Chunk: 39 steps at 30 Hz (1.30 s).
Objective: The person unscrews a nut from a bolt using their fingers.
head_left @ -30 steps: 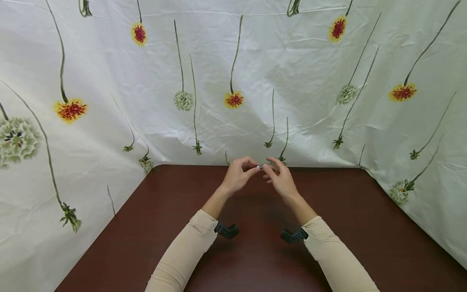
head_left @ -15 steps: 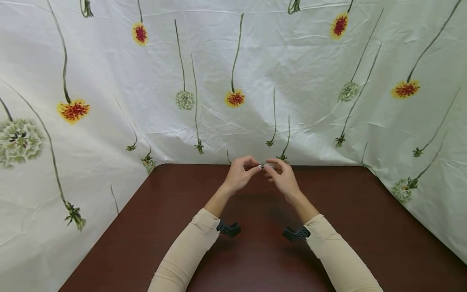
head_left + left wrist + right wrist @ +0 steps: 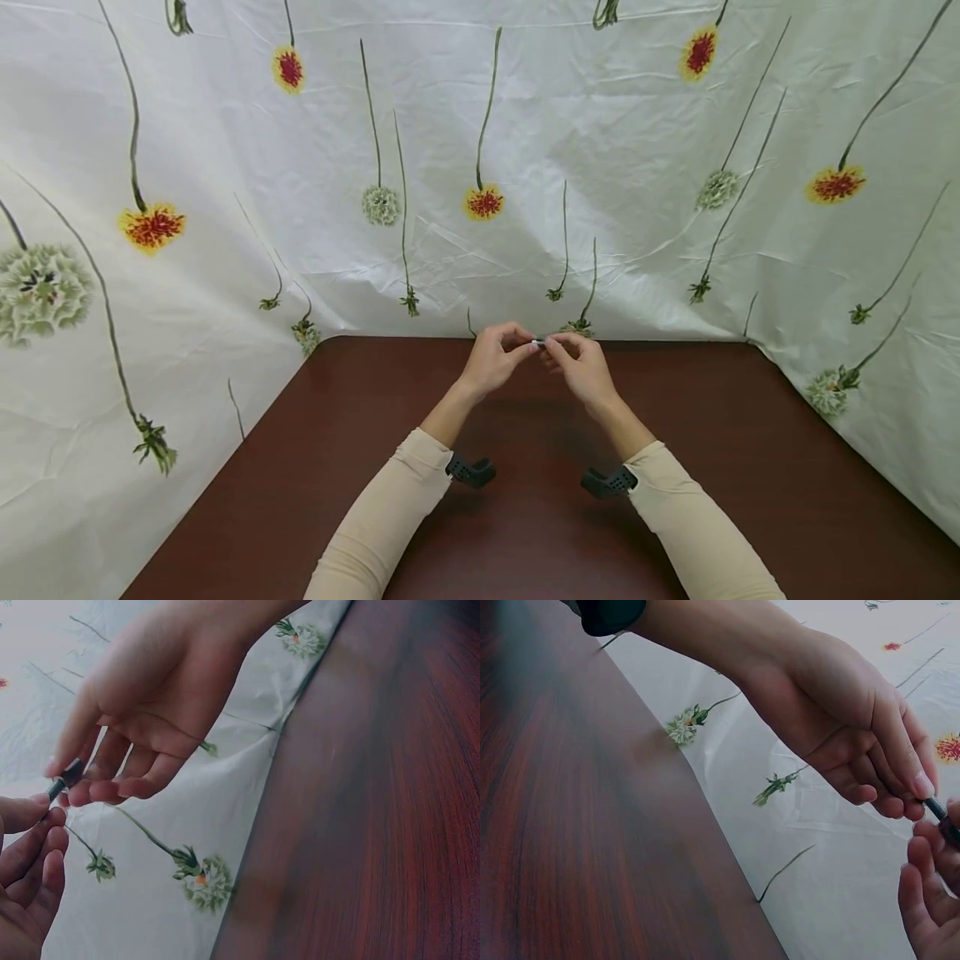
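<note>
Two bare hands meet at one small dark metal rod with a threaded-looking thin shank and a thicker, darker end (image 3: 69, 777), just right of the centre of the head frame. The left hand (image 3: 489, 360) pinches the thin shank between thumb and fingers, almost closed, with only the rod between the tips. The right hand (image 3: 583, 367) has its thumb and fingers drawn together on the thicker end, while its other fingers curl loosely in the left wrist view. The rod is held slantwise at the left edge of that view and at the right edge of the right wrist view, where the frame cuts off part of it; its finer detail is too small to tell.

Both forearms rise from the bottom of the head frame in a cream long left sleeve (image 3: 378, 517) and a matching right sleeve (image 3: 697, 517). A black perforated left wristband (image 3: 471, 473) and a similar right wristband (image 3: 609, 482) sit at the cuffs, low in the middle. Below the hands spreads a glossy reddish-brown wood-grain counter (image 3: 360, 408). A creased white cloth printed with red-and-yellow blooms and pale green dandelions (image 3: 622, 133) fills the upper part and both sides of the frame.
</note>
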Each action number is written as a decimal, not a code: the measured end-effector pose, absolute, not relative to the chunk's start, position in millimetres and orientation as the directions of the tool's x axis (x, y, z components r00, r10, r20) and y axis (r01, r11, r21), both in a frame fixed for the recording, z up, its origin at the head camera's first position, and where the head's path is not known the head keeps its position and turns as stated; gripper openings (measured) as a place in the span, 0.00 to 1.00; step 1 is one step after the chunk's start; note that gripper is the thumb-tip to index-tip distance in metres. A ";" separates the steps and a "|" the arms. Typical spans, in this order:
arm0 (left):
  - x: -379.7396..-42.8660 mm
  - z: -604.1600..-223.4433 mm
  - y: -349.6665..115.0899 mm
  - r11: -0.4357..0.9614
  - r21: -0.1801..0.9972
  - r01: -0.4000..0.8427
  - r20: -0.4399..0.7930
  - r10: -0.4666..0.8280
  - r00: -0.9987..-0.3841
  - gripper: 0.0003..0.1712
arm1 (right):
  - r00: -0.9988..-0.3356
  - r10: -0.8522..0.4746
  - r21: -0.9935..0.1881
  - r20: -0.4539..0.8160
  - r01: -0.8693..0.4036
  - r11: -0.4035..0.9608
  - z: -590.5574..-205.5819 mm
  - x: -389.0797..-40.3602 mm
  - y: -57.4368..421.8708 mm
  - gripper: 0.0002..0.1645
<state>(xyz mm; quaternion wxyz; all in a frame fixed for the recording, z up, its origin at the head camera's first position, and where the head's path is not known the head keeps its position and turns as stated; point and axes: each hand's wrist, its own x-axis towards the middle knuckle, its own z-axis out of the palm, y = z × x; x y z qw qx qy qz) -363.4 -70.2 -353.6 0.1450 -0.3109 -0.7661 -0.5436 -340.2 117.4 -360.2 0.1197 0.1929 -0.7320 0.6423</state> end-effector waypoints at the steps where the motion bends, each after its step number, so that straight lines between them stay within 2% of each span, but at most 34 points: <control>1: -363.7 -353.6 -70.5 0.214 0.740 0.637 0.562 0.322 -0.762 0.06 | -0.895 -0.133 -0.892 0.426 -0.440 0.101 -360.0 -339.9 117.8 0.17; 6: -368.1 -357.6 -71.0 0.225 0.737 0.637 0.561 0.321 -0.763 0.05 | -0.899 -0.149 -0.898 0.412 -0.428 0.104 -364.2 -342.8 119.9 0.25; 14: -367.0 -353.1 -69.6 0.213 0.746 0.631 0.559 0.313 -0.768 0.05 | -0.892 -0.124 -0.887 0.434 -0.447 0.113 -361.8 -344.8 121.4 0.17; 17: -367.3 -352.1 -69.8 0.213 0.749 0.627 0.558 0.307 -0.771 0.05 | -0.890 -0.146 -0.888 0.432 -0.448 0.100 -361.1 -343.9 122.2 0.24; 19: -367.8 -351.6 -70.2 0.210 0.748 0.630 0.562 0.305 -0.769 0.05 | -0.893 -0.146 -0.892 0.426 -0.441 0.095 -360.6 -343.6 121.6 0.25; 26: -369.0 -351.0 -70.9 0.208 0.741 0.638 0.569 0.310 -0.762 0.05 | -0.889 -0.127 -0.884 0.440 -0.454 0.112 -361.1 -345.2 119.4 0.16; 30: -368.1 -352.0 -71.5 0.211 0.741 0.637 0.569 0.306 -0.763 0.04 | -0.892 -0.140 -0.890 0.429 -0.444 0.102 -361.8 -343.9 119.1 0.22; 39: -368.1 -353.9 -72.2 0.201 0.746 0.635 0.566 0.311 -0.763 0.06 | -0.896 -0.120 -0.892 0.427 -0.439 0.104 -362.5 -343.8 118.7 0.16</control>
